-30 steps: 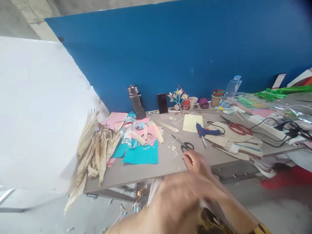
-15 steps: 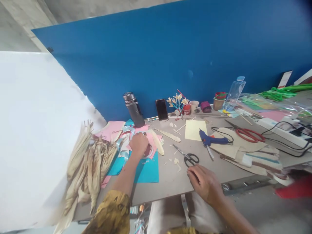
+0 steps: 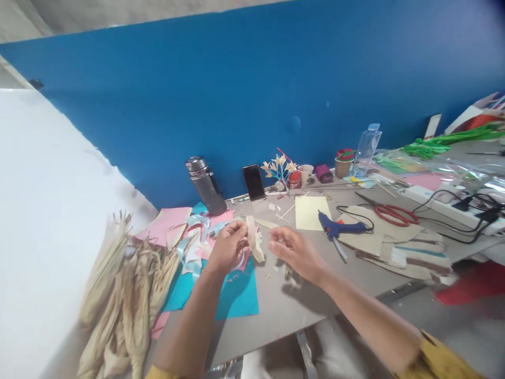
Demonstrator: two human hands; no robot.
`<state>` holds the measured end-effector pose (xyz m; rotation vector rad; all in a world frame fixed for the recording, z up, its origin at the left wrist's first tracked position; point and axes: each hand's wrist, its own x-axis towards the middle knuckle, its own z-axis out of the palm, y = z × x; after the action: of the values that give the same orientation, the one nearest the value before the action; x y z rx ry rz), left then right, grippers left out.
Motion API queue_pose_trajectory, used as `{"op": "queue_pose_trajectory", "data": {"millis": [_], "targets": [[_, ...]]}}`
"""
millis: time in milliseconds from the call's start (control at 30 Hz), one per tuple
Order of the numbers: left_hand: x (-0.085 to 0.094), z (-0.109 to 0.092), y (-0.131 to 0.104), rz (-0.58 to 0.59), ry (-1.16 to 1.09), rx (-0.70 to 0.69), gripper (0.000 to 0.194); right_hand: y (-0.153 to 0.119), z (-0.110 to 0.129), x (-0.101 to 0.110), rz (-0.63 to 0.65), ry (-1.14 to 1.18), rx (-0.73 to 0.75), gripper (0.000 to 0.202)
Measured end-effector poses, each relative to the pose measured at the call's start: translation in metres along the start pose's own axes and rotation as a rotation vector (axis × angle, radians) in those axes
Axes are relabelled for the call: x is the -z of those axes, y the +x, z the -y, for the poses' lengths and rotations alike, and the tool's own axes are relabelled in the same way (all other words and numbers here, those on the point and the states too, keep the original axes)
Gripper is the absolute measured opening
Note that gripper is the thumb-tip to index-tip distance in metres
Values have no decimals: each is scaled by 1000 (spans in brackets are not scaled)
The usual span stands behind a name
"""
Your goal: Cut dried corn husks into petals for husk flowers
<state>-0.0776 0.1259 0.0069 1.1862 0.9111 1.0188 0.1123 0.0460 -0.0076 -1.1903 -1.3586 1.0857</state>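
Observation:
My left hand (image 3: 228, 247) is raised over the paper scraps, thumb and fingers pinched at the edge of a pale strip of corn husk (image 3: 255, 245). Facing it from the right, my right hand (image 3: 298, 253) hovers above the table with fingers bent and a gap at the thumb; nothing shows in it. Below its wrist, small husk scraps (image 3: 291, 276) look blurred. The black-handled scissors do not show, and that spot is behind my right hand. Under the left hand lie turquoise paper (image 3: 239, 297) and curled pale-blue ribbon (image 3: 183, 252).
Dried corn husks (image 3: 134, 310) hang at the left edge. Along the blue panel stand a thermos (image 3: 207, 187), a phone (image 3: 253, 182), husk flowers (image 3: 279, 168) and a plastic bottle (image 3: 366, 152). A glue gun (image 3: 343, 226), red-handled scissors (image 3: 394, 215) and a power strip (image 3: 437, 208) lie right.
My left hand has lifted from the tape roll and paper to the husk strip. My right hand has moved up and left from the table's front edge. The view has shifted slightly right.

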Motion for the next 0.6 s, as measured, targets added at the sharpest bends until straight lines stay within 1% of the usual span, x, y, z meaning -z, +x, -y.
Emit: {"op": "queue_pose_trajectory", "data": {"millis": [33, 100, 200, 267, 300, 367, 433, 533, 600], "targets": [[-3, 2, -1, 22, 12, -1, 36, 15, 5, -6, 24, 82, -27, 45], [-5, 6, -2, 40, 66, 0, 33, 41, 8, -16, 21, 166, -93, 40], [-2, 11, -2, 65, 64, 32, 34, 62, 3, -27, 41, 173, -114, 30], [1, 14, -1, 103, -6, 58, 38, 67, -3, -30, 36, 167, -92, 27], [1, 17, -1, 104, -22, 62, 39, 68, -6, -31, 21, 172, -83, 26], [1, 22, 1, 56, -5, 59, 37, 69, -13, -32, 4, 206, -79, 27], [-1, 27, 3, -3, 12, 54, 35, 70, -19, -32, 17, 272, -110, 29], [-5, 31, 4, -13, -13, 69, 35, 70, -27, -31, 27, 374, -164, 35], [-7, 29, 3, -23, 31, 79, 34, 71, -30, -30, 23, 403, -170, 42]]}}
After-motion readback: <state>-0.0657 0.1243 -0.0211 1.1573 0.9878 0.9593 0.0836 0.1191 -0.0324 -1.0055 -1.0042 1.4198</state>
